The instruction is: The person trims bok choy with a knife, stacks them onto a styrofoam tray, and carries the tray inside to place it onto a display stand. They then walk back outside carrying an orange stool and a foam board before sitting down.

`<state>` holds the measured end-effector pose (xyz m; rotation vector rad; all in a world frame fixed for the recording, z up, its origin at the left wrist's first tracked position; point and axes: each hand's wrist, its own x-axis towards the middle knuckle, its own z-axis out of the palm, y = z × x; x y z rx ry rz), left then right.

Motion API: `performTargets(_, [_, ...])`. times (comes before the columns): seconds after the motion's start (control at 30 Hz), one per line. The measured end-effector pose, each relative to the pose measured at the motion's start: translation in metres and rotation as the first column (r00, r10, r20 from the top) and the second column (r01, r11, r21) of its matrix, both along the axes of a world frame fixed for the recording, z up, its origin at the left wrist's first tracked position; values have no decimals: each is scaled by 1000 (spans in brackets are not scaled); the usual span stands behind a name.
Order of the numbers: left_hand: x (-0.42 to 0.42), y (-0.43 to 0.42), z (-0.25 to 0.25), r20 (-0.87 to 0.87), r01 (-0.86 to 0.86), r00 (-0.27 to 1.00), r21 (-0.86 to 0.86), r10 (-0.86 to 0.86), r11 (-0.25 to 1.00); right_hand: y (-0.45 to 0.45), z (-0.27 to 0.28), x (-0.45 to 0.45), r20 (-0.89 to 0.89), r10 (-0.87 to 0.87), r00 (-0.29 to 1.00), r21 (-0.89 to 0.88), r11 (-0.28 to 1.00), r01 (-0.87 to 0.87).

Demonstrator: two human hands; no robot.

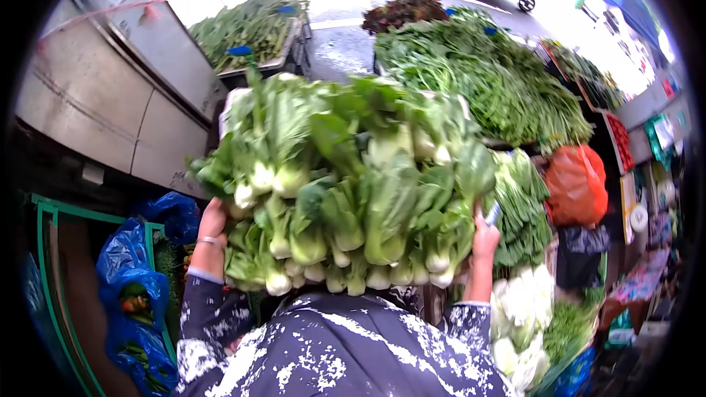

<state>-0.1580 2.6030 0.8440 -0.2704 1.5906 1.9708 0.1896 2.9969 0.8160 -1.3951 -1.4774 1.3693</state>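
Huge pile of bok choy (353, 184) smack in mid-frame, left hand (212, 219) and right hand (485, 238) holding it at either side, grip partly hidden. Orange bag (576, 187) over at the right.

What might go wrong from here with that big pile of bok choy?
The bok choy is heaped in layers, with heads lining the near edge, so a tilt might send some sliding off. The left hand and right hand are at opposite sides, so uneven movement may tip the load. Leafy greens lie close beside the right hand and could get brushed.
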Motion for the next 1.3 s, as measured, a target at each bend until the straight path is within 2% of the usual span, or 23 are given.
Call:
performTargets(0.03, [-35, 21, 8, -63, 34, 997, -102, -41, 994, -1, 17, -24, -27, 1, 1000, 48, 999, 1])
performTargets(0.07, [-63, 54, 28, -200, 159, 964, -90, -175, 983, 13, 2, -31, 126, -51, 991, 32, 998, 47])
performTargets(0.1, [-97, 73, 26, -158, 259, 948, -117, -276, 959, 10, 12, -47, 81, -92, 992, 88, 993, 85])
performTargets(0.17, [-134, 133, 45, -164, 319, 930, -87, -329, 944, 29, -2, -50, 124, -132, 984, 11, 991, 132])
performTargets(0.2, [-139, 165, 65, -157, 338, 914, -220, -375, 915, 30, -4, -53, -15, -215, 976, -50, 975, 214])
performTargets(0.23, [-173, 188, 26, -165, 399, 890, -172, -426, 901, 33, -3, -60, -148, -303, 941, -121, 950, 287])
performTargets(0.3, [-214, 252, 17, -117, 436, 886, -120, -449, 892, 37, 7, -84, -155, -427, 891, -183, 899, 399])
performTargets(0.33, [-230, 281, 15, -130, 488, 846, -203, -518, 849, 38, 9, -94, -185, -483, 856, -176, 873, 455])
performTargets(0.4, [-227, 335, -1, -155, 568, 777, -246, -610, 786, 55, 13, -80, -59, -552, 832, -196, 823, 533])
performTargets(0.43, [-217, 366, -14, -94, 579, 795, -177, -599, 796, 79, 5, -63, -41, -562, 826, -197, 815, 545])
performTargets(0.5, [-202, 452, -41, -48, 634, 751, -229, -659, 739, 138, -43, -43, -145, -617, 774, -198, 784, 588])
performTargets(0.57, [-190, 552, -95, -24, 627, 751, -285, -660, 725, 222, -94, -22, 72, -660, 748, -181, 729, 661])
performTargets(0.67, [-173, 681, -169, -90, 655, 694, -333, -714, 678, 317, -151, 12, 10, -729, 685, -171, 674, 719])
performTargets(0.77, [-169, 770, -159, -42, 682, 672, -353, -739, 640, 379, -150, 23, 97, -728, 679, -169, 660, 732])
performTargets(0.83, [-175, 817, -162, -162, 664, 434, -608, -886, 436, 410, -165, 26, 140, -720, 680, -90, 674, 733])
performTargets(0.9, [-171, 855, -173, -109, 706, 555, -463, -825, 536, 436, -156, 10, 182, -776, 604, -114, 594, 796])
performTargets(0.93, [-163, 870, -166, -97, 710, 565, -450, -820, 542, 444, -148, -1, 106, -808, 580, -148, 564, 813])
performTargets(0.97, [-168, 887, -175, -114, 742, 541, -402, -833, 536, 456, -160, -1, 25, -833, 553, -155, 543, 825])
performTargets(1.03, [-193, 923, -236, -144, 738, 428, -515, -892, 437, 471, -165, -5, 198, -792, 577, -150, 557, 817])
performTargets(1.17, [-191, 955, -249, -110, 750, 419, -518, -901, 411, 483, -204, -3, 224, -816, 533, -191, 500, 845])
performTargets(1.2, [-196, 959, -258, -227, 610, 100, -755, -969, 240, 483, -206, -7, 26, -875, 483, -224, 466, 856])
performTargets(1.23, [-200, 963, -267, -227, 362, -247, -923, -942, 127, 485, -205, -9, 36, -877, 480, -225, 461, 859])
performTargets(1.3, [-206, 967, -286, -166, 252, -306, -964, -938, 88, 493, -198, -9, 213, -831, 513, -264, 457, 849])
